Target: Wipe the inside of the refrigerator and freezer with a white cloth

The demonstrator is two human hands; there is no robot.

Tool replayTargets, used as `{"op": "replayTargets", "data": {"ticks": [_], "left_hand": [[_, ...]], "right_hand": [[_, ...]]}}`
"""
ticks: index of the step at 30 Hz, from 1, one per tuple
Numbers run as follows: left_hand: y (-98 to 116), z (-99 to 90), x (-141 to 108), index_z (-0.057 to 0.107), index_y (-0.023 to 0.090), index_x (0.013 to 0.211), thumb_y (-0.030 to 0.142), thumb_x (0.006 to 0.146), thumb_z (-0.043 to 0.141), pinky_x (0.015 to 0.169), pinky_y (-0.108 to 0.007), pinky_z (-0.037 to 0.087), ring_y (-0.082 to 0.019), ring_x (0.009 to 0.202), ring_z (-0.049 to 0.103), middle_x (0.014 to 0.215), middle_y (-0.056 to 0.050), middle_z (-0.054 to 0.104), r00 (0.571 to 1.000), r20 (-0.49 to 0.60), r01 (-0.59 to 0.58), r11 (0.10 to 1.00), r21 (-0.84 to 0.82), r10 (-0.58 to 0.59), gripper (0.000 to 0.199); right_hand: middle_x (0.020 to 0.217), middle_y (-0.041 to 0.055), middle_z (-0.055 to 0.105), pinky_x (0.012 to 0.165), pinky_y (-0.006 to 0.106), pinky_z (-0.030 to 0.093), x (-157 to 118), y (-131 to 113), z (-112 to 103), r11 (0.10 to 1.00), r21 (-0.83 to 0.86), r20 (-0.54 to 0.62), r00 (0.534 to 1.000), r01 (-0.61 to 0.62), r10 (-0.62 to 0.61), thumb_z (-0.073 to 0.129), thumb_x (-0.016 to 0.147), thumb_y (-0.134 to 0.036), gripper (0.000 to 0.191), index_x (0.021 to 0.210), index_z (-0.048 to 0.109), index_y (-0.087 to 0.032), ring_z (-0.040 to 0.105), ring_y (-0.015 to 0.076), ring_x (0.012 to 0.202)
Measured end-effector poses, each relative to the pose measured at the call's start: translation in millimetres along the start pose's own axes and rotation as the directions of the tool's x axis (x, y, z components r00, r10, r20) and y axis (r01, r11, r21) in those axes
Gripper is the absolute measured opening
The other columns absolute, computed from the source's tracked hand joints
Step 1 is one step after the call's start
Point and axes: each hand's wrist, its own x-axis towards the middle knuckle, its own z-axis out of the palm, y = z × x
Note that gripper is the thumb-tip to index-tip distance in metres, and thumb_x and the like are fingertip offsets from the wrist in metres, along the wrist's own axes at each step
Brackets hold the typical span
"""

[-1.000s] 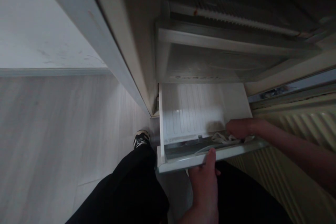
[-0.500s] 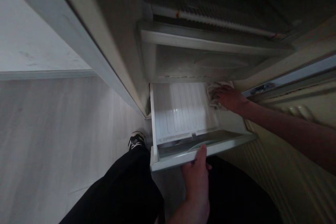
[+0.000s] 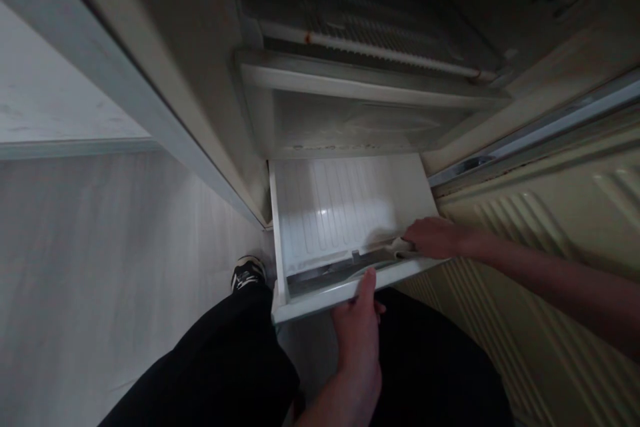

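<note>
A white freezer drawer is pulled out of a fridge, its ribbed floor showing. My left hand grips the middle of its front edge, the thumb on top and the fingers underneath. Inside the drawer's front right corner is my right hand, closed on a pale cloth. Part of the cloth shows left of the fingers, against the front wall; the rest is hidden under the hand.
Above the drawer are a closed compartment front and a dark shelf space with a rusty-spotted white bar. The ridged fridge door stands open on the right. My shoe rests on the grey floor, left of the drawer.
My right hand has moved the cloth from the drawer's back right toward its front right corner. My left hand keeps its hold on the front edge. The view has shifted slightly.
</note>
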Motion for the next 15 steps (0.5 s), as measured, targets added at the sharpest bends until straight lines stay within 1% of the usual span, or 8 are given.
{"op": "replayTargets", "data": {"ticks": [2, 4, 6, 8, 10, 12, 14, 15], "left_hand": [[-0.8, 0.4, 0.0, 0.071, 0.011, 0.083, 0.060, 0.079, 0.076, 0.054, -0.025, 0.037, -0.012, 0.054, 0.049, 0.059, -0.003, 0.059, 1.000, 0.004, -0.005, 1.000, 0.002, 0.005, 0.050], [-1.6, 1.1, 0.6, 0.070, 0.011, 0.080, 0.061, 0.079, 0.076, 0.054, -0.026, 0.036, -0.013, 0.054, 0.049, 0.057, -0.002, 0.058, 1.000, -0.006, -0.006, 1.000, -0.001, 0.006, 0.050], [-2.2, 1.8, 1.3, 0.069, 0.012, 0.078, 0.060, 0.079, 0.075, 0.054, -0.026, 0.035, -0.013, 0.052, 0.047, 0.055, -0.002, 0.057, 1.000, -0.013, -0.003, 1.000, 0.000, 0.003, 0.049], [-3.0, 2.1, 2.0, 0.068, 0.013, 0.074, 0.060, 0.079, 0.075, 0.053, -0.026, 0.034, -0.012, 0.052, 0.046, 0.054, -0.001, 0.056, 1.000, -0.014, -0.014, 1.000, 0.004, 0.014, 0.048], [-4.6, 1.9, 2.9, 0.065, 0.014, 0.070, 0.059, 0.079, 0.074, 0.053, -0.026, 0.034, -0.012, 0.052, 0.046, 0.054, 0.000, 0.055, 0.999, -0.013, -0.052, 0.999, 0.009, 0.052, 0.046], [-7.4, 1.0, 4.5, 0.062, 0.016, 0.066, 0.056, 0.080, 0.073, 0.054, -0.026, 0.035, -0.012, 0.052, 0.046, 0.054, 0.000, 0.055, 0.995, -0.016, -0.095, 0.995, 0.021, 0.095, 0.044], [-10.8, -0.6, 7.2, 0.062, 0.017, 0.065, 0.054, 0.080, 0.073, 0.054, -0.027, 0.035, -0.013, 0.053, 0.046, 0.054, -0.001, 0.056, 0.994, -0.022, -0.110, 0.993, 0.036, 0.110, 0.042], [-12.1, -1.6, 8.9, 0.062, 0.017, 0.065, 0.053, 0.080, 0.072, 0.054, -0.027, 0.035, -0.013, 0.053, 0.047, 0.055, -0.001, 0.057, 0.993, -0.024, -0.112, 0.993, 0.039, 0.113, 0.041]], "right_hand": [[0.114, 0.0234, 0.074, 0.077, 0.034, 0.045, -3.9, -10.9, -10.7, 0.996, 0.087, -0.020, 1.000, 0.006, -0.004, 0.045, 0.092, -0.014, 0.040, 0.115, 0.077, -0.011, 0.072, 0.0332, 0.105], [0.112, 0.0218, 0.075, 0.074, 0.032, 0.042, -3.6, -22.0, -21.0, 0.989, 0.140, -0.034, 0.999, 0.047, -0.042, 0.045, 0.090, -0.013, 0.039, 0.113, 0.077, -0.011, 0.072, 0.0307, 0.102], [0.106, 0.0192, 0.075, 0.071, 0.030, 0.038, 0.6, -33.3, -30.7, 0.972, 0.202, -0.078, 0.991, 0.123, -0.110, 0.048, 0.089, -0.013, 0.034, 0.106, 0.077, -0.011, 0.070, 0.0268, 0.097], [0.095, 0.0137, 0.075, 0.066, 0.028, 0.034, 6.8, -47.2, -41.0, 0.923, 0.314, -0.131, 0.973, 0.224, -0.192, 0.052, 0.085, -0.015, 0.027, 0.096, 0.076, -0.012, 0.067, 0.0212, 0.086], [0.081, 0.0060, 0.070, 0.062, 0.026, 0.031, 13.2, -66.2, -52.5, 0.826, 0.455, -0.154, 0.943, 0.332, -0.295, 0.056, 0.081, -0.014, 0.018, 0.086, 0.073, -0.013, 0.059, 0.0150, 0.074], [0.069, -0.0003, 0.061, 0.060, 0.025, 0.029, 19.1, -89.5, -64.4, 0.699, 0.579, -0.158, 0.898, 0.420, -0.410, 0.060, 0.077, -0.014, 0.008, 0.079, 0.068, -0.015, 0.051, 0.0109, 0.065], [0.064, -0.0033, 0.055, 0.060, 0.025, 0.029, 24.9, -113.0, -73.9, 0.581, 0.648, -0.187, 0.842, 0.493, -0.506, 0.063, 0.076, -0.013, 0.004, 0.075, 0.065, -0.016, 0.047, 0.0094, 0.062], [0.063, -0.0040, 0.053, 0.060, 0.025, 0.029, 27.6, -123.1, -76.8, 0.538, 0.664, -0.212, 0.821, 0.519, -0.530, 0.064, 0.076, -0.012, 0.005, 0.074, 0.064, -0.016, 0.047, 0.0092, 0.061]]}}
